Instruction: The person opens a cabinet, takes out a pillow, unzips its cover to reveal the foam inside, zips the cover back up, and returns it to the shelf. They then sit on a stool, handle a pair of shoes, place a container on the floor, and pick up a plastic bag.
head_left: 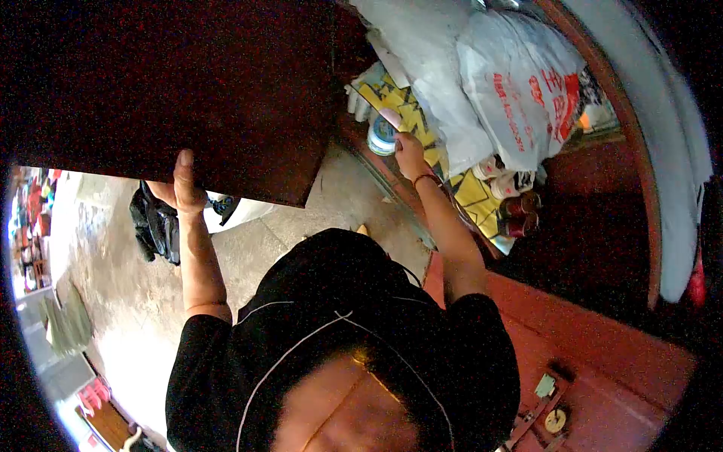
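Observation:
My left hand is closed around the lower edge of a dark wooden door, thumb on the near face and the other fingers behind it. The door spans the upper left. To the right, my right hand reaches into a dark cabinet, with its fingers curled. Beside the fingertips is a round blue-and-white tub. A pale pinkish flat piece shows just above the fingers; whether they grip it is unclear. Beneath lies a yellow sheet with black markings.
White plastic bags with red print fill the shelf. Below them stand white shoes and dark red shoes. A black bag lies on the concrete floor behind the door. A red surface is at lower right.

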